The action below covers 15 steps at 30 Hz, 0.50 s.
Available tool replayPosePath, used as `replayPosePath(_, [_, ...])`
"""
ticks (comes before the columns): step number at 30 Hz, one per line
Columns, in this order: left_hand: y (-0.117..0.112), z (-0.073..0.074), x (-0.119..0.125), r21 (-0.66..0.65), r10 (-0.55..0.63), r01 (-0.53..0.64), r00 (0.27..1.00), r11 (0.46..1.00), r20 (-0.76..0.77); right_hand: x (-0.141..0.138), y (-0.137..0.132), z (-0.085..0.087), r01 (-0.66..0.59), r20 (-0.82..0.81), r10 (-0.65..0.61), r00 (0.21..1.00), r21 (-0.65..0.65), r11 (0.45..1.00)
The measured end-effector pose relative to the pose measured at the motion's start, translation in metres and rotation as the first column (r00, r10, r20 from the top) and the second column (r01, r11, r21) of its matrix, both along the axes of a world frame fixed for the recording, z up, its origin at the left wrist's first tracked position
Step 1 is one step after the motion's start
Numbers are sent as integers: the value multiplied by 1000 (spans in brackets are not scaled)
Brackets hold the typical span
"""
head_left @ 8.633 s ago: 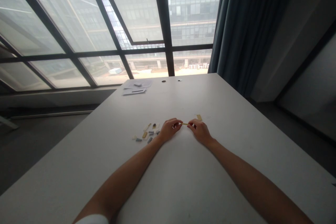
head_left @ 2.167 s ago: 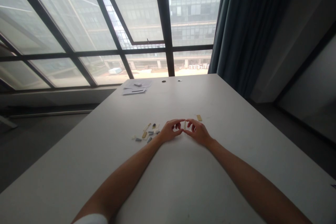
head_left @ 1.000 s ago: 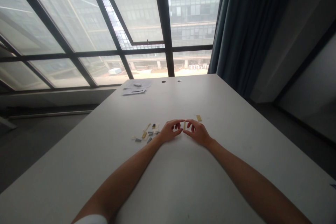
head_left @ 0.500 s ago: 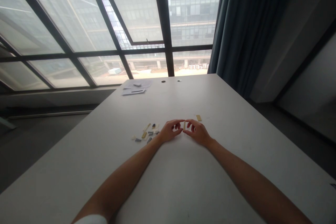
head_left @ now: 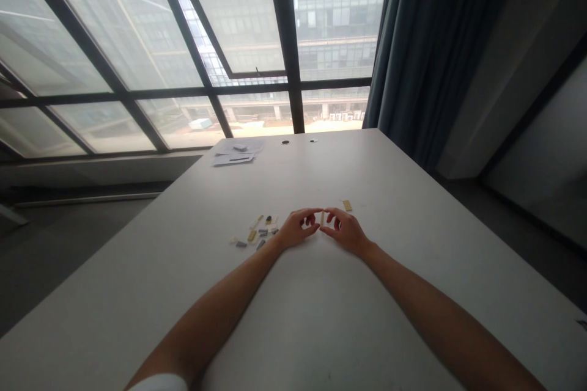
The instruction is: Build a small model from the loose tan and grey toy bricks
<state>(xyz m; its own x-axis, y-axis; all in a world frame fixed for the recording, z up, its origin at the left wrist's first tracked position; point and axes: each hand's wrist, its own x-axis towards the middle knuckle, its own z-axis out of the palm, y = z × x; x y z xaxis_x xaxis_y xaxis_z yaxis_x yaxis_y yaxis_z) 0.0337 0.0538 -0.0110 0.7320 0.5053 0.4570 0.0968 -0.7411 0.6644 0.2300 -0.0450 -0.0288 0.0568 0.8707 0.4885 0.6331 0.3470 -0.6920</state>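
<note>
Between my two hands stands a thin tan building-block plate [head_left: 322, 219], its long side running away from me. My left hand [head_left: 299, 228] has thumb and fingers curled against its left side. On the other side my right hand [head_left: 343, 230] pinches the same plate with thumb and forefinger. A second tan plate with studs [head_left: 347, 205] lies on the table just beyond my right hand. Left of my left hand is a loose group of small parts, among them a tan brick [head_left: 252, 236], a grey piece [head_left: 241, 244] and a dark round piece [head_left: 268, 219].
The white table [head_left: 293, 311] reaches to the windows. Papers [head_left: 233, 159] lie at its far left corner. Two round fittings, one a dark hole [head_left: 285, 142], sit near the far edge. A dark blue curtain [head_left: 413, 61] hangs at the right.
</note>
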Motion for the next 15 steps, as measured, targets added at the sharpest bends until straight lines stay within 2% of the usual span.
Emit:
replayPosePath(6, [0,-1,0,-2,12,-12,1000,1000,-12,-1,-1,1,-5,-2,5,1000,-2,1000])
replayPosePath(15, [4,-5,4,30,131,-130,991,991,-27,-1,-1,2,18,-5,-18,1000,-4,1000])
